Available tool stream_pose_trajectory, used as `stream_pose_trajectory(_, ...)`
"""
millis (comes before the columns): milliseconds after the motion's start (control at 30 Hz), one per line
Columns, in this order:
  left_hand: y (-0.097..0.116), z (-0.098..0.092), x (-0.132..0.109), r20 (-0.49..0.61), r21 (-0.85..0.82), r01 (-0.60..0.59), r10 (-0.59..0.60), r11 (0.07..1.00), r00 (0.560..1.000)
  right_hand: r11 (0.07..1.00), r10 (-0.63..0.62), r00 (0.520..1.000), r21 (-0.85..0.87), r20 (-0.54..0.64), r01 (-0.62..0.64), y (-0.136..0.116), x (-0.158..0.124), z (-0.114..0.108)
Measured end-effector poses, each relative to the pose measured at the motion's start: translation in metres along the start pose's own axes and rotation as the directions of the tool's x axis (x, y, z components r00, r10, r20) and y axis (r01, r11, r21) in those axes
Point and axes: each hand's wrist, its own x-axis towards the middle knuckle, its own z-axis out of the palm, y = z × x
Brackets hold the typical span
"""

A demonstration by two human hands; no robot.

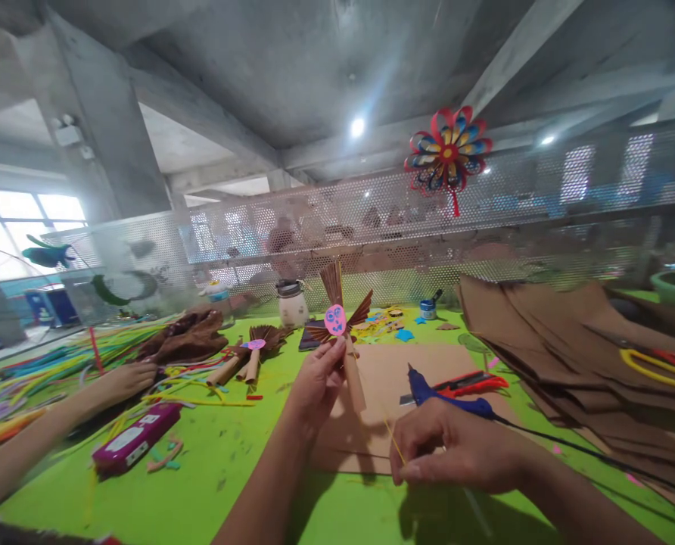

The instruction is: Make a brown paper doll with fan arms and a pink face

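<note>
Upright in my left hand (320,378), pinched between thumb and fingers, is a brown paper doll (353,382). It has a rolled tube body, pleated paper fans at the top and sides, and a pink round face (335,319) drawn in blue. My right hand (445,446) is closed on a thin yellow strand (393,435) that sticks out towards the doll. Just behind that hand, a blue glue gun (428,392) lies by a red utility knife (474,384). Brown cardboard (422,363) lies under the doll.
Stacked brown paper (519,333) and scissors (661,367) occupy the right. A co-worker's hand (125,381) rests near pipe cleaners (48,363) at left. A purple box (138,437), a second paper doll (253,352) and a jar (293,304) stand on the green table (213,484).
</note>
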Motion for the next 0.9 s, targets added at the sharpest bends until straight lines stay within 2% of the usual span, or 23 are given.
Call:
stream_pose_trajectory(133, -0.002, 0.0, 0.0, -0.01, 0.023, 0.018, -0.018, 1.0, 1.0, 0.988, 0.138, 0.99, -0.077, 0.013, -0.137, 0.003, 0.001, 0.002)
stream_pose_trajectory(300, -0.006, 0.0, 0.001, -0.022, 0.035, 0.005, -0.004, 0.999, 1.0, 0.971, 0.18, 0.984, -0.163, 0.013, -0.175, 0.011, 0.002, 0.002)
stream_pose_trajectory(367, -0.007, -0.002, 0.002, -0.023, 0.041, 0.0, 0.001, 0.999, 1.0, 0.973, 0.208, 0.978, -0.11, 0.034, -0.203, 0.013, 0.001, 0.002)
stream_pose_trajectory(467, -0.007, -0.005, 0.003, -0.009, 0.034, -0.003, 0.003, 0.999, 1.0, 0.956, 0.272, 0.962, 0.111, 0.019, -0.272, 0.017, 0.001, 0.0)
stream_pose_trajectory(533, -0.006, -0.007, 0.002, 0.011, 0.019, 0.0, -0.001, 1.0, 1.0, 0.94, 0.302, 0.95, 0.191, -0.074, -0.284, 0.021, 0.003, -0.005)
stream_pose_trajectory(600, -0.005, -0.006, 0.001, 0.027, -0.003, 0.011, -0.011, 1.0, 1.0, 0.955, 0.295, 0.923, 0.095, -0.248, -0.28, 0.028, 0.004, -0.012)
stream_pose_trajectory(633, -0.005, -0.005, 0.001, 0.033, -0.013, 0.018, -0.017, 1.0, 0.999, 0.957, 0.268, 0.895, -0.009, -0.357, -0.29, 0.032, 0.005, -0.015)
stream_pose_trajectory(700, -0.005, -0.003, 0.0, 0.039, -0.032, 0.017, -0.016, 0.999, 0.999, 0.921, 0.163, 0.804, -0.205, -0.572, -0.332, 0.038, 0.007, -0.021)
stream_pose_trajectory(733, -0.006, -0.001, 0.0, 0.038, -0.038, 0.011, -0.009, 0.999, 0.999, 0.906, 0.113, 0.766, -0.251, -0.633, -0.341, 0.04, 0.008, -0.022)
stream_pose_trajectory(800, -0.009, 0.001, 0.0, 0.033, -0.036, 0.0, 0.001, 0.999, 0.999, 0.93, 0.087, 0.732, -0.208, -0.676, -0.303, 0.039, 0.011, -0.019)
stream_pose_trajectory(900, -0.013, 0.005, -0.002, 0.045, 0.01, 0.022, -0.022, 1.0, 0.999, 0.986, 0.138, 0.746, 0.017, -0.651, -0.168, 0.031, 0.017, -0.007)
